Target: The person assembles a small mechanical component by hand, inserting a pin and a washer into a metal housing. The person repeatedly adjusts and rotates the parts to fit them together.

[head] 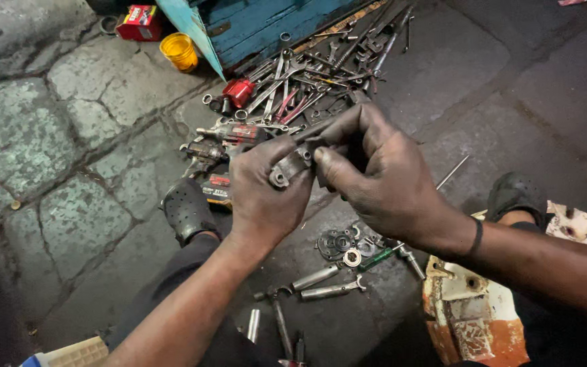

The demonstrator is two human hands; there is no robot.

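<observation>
left hand [266, 194] clamped on a small grey metal part [288, 170] at chest height | right hand [375, 173] closed on a dark tool [307, 132] set against that part; work looks mid-way, loose washers [344, 245] still below | wrench pile [300, 81] beyond | oily stone floor [69, 136], outdoors

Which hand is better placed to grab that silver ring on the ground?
Probably the right hand: the silver ring lies just below it. The left hand sits farther off and holds the small metal part.
</observation>
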